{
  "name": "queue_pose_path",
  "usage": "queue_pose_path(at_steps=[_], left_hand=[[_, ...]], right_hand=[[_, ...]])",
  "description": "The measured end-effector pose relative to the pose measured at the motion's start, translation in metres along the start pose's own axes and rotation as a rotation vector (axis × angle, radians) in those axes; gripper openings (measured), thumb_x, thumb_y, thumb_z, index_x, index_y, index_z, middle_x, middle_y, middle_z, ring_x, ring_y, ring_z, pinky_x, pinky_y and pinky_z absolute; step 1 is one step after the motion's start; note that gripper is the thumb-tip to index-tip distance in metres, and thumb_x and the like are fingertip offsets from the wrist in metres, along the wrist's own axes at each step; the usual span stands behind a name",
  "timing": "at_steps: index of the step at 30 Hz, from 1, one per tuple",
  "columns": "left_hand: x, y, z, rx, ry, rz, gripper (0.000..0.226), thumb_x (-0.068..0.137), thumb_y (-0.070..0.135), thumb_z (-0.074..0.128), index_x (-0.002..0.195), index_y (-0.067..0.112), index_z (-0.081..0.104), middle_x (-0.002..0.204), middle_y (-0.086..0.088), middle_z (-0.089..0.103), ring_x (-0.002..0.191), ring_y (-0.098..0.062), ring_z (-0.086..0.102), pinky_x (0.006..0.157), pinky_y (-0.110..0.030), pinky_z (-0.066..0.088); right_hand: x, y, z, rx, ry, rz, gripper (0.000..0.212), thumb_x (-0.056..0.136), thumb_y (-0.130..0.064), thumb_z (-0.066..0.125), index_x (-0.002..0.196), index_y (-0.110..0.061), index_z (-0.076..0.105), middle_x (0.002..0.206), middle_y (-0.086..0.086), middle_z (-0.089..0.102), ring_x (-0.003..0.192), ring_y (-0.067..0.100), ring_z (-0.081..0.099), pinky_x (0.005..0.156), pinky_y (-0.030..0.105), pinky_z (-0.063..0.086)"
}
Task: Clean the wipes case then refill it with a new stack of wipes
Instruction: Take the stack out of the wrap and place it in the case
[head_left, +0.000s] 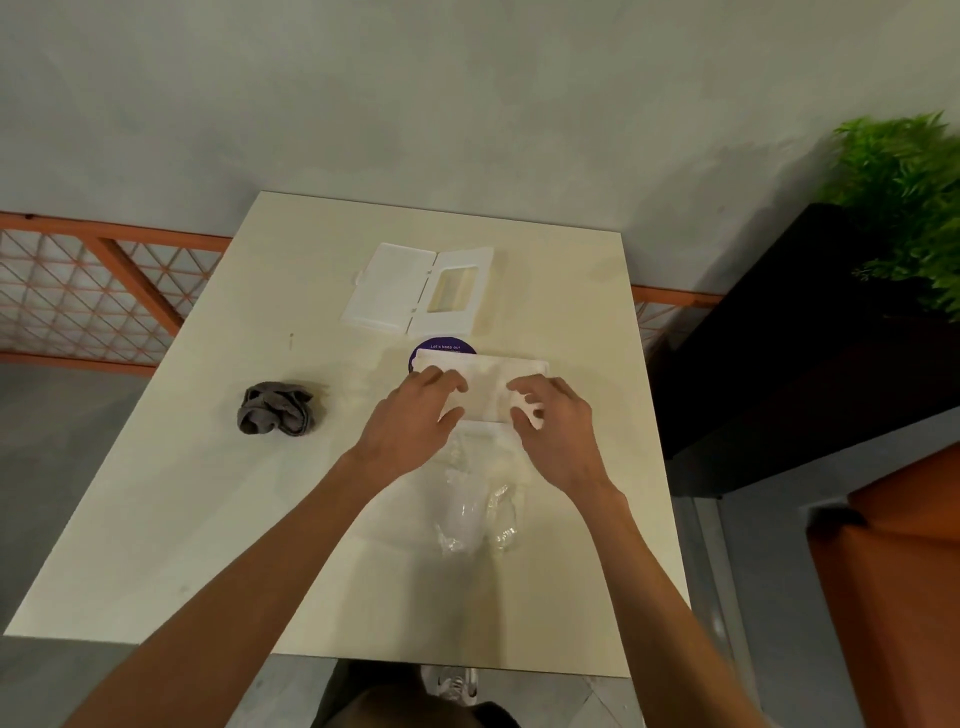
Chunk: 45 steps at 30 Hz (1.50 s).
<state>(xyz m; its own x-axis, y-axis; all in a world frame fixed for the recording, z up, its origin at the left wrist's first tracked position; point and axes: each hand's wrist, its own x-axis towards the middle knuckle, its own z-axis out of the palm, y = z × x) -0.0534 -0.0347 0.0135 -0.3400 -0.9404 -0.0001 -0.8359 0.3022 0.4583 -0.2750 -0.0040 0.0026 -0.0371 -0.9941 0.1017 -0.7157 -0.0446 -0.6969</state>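
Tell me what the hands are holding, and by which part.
Both hold the stack of wipes: the left hand grips its left end, the right hand its right end, fingers on top, thumbs at the near edge.

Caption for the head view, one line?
Left hand and right hand grip the stack of wipes; open wipes case beyond, clear wrapper nearer, crumpled grey cloth at left.

Wipes case (415, 291) at the far middle of the table (182, 519), stack of wipes (485, 387) just nearer, cloth (278, 410) off left, wrapper (478, 499) nearest the person.
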Motion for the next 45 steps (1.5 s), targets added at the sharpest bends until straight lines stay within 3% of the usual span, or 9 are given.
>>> queue_pose_path(at_steps=[5, 12, 16, 19, 29, 32, 37, 40, 45], left_hand=[[-0.056, 0.007, 0.017, -0.204, 0.148, -0.105, 0.017, 0.104, 0.043, 0.058, 0.118, 0.033, 0.062, 0.114, 0.019, 0.063, 0.108, -0.011, 0.061, 0.085, -0.038, 0.056], [-0.099, 0.001, 0.062, -0.066, 0.297, -0.072, 0.015, 0.102, 0.028, 0.064, 0.116, 0.023, 0.065, 0.117, 0.011, 0.063, 0.114, -0.014, 0.06, 0.073, -0.035, 0.059], [-0.105, -0.018, 0.087, 0.03, 0.317, 0.041, 0.028, 0.102, 0.02, 0.065, 0.13, 0.013, 0.063, 0.132, -0.002, 0.063, 0.131, -0.025, 0.056, 0.108, -0.042, 0.05], [-0.111, -0.029, 0.106, 0.054, 0.262, 0.047, 0.039, 0.107, 0.026, 0.053, 0.143, 0.011, 0.055, 0.148, -0.007, 0.056, 0.145, -0.029, 0.047, 0.121, -0.046, 0.038], [-0.122, -0.032, 0.127, 0.019, 0.185, -0.031, 0.055, 0.113, 0.037, 0.027, 0.159, 0.008, 0.038, 0.168, -0.008, 0.035, 0.16, -0.024, 0.022, 0.131, -0.046, 0.02], [-0.122, -0.032, 0.128, 0.013, 0.159, -0.027, 0.063, 0.113, 0.043, 0.015, 0.16, 0.007, 0.036, 0.169, -0.009, 0.032, 0.161, -0.025, 0.019, 0.131, -0.047, 0.02], [-0.122, -0.032, 0.127, -0.002, 0.158, -0.029, 0.058, 0.113, 0.039, 0.023, 0.161, 0.008, 0.035, 0.169, -0.007, 0.033, 0.161, -0.022, 0.02, 0.13, -0.046, 0.021], [-0.122, -0.032, 0.124, -0.03, 0.177, -0.047, 0.053, 0.113, 0.036, 0.029, 0.159, 0.011, 0.038, 0.168, -0.005, 0.035, 0.16, -0.02, 0.022, 0.131, -0.043, 0.02], [-0.124, -0.032, 0.121, -0.091, 0.188, -0.065, 0.048, 0.114, 0.032, 0.036, 0.159, 0.015, 0.036, 0.167, -0.003, 0.034, 0.16, -0.02, 0.022, 0.132, -0.04, 0.016]], right_hand=[[-0.054, -0.009, -0.006, 0.255, 0.132, 0.166, 0.022, 0.097, -0.004, 0.072, 0.098, -0.026, 0.074, 0.092, -0.014, 0.077, 0.088, 0.004, 0.074, 0.079, 0.016, 0.058], [-0.086, 0.007, 0.032, 0.049, -0.093, 0.181, 0.026, 0.091, 0.001, 0.067, 0.095, -0.024, 0.074, 0.091, -0.014, 0.075, 0.084, 0.003, 0.071, 0.081, 0.02, 0.054], [-0.082, -0.001, 0.057, -0.053, -0.198, 0.135, 0.027, 0.099, -0.012, 0.063, 0.124, -0.019, 0.07, 0.125, 0.0, 0.065, 0.102, 0.024, 0.07, 0.095, 0.043, 0.058], [-0.081, -0.004, 0.07, -0.272, -0.331, 0.108, 0.047, 0.102, -0.027, 0.065, 0.146, -0.014, 0.056, 0.152, 0.003, 0.044, 0.131, 0.029, 0.054, 0.105, 0.043, 0.052], [-0.083, -0.011, 0.08, -0.399, -0.366, 0.085, 0.053, 0.103, -0.038, 0.065, 0.151, -0.022, 0.05, 0.143, 0.003, 0.058, 0.13, 0.031, 0.049, 0.107, 0.043, 0.047], [-0.083, -0.012, 0.08, -0.327, -0.355, 0.16, 0.05, 0.101, -0.043, 0.063, 0.146, -0.023, 0.056, 0.138, 0.001, 0.066, 0.129, 0.032, 0.049, 0.106, 0.044, 0.045], [-0.08, -0.003, 0.078, -0.198, -0.438, 0.277, 0.034, 0.096, -0.046, 0.063, 0.119, -0.021, 0.069, 0.112, 0.001, 0.073, 0.12, 0.033, 0.053, 0.101, 0.046, 0.048], [-0.078, 0.0, 0.059, 0.124, -0.412, 0.337, 0.03, 0.091, -0.035, 0.067, 0.119, -0.029, 0.072, 0.112, -0.008, 0.075, 0.111, 0.02, 0.068, 0.097, 0.04, 0.055], [-0.084, 0.021, 0.031, 0.528, -0.364, 0.439, 0.034, 0.092, -0.033, 0.065, 0.126, -0.037, 0.068, 0.121, -0.014, 0.074, 0.117, 0.011, 0.068, 0.101, 0.035, 0.052]])
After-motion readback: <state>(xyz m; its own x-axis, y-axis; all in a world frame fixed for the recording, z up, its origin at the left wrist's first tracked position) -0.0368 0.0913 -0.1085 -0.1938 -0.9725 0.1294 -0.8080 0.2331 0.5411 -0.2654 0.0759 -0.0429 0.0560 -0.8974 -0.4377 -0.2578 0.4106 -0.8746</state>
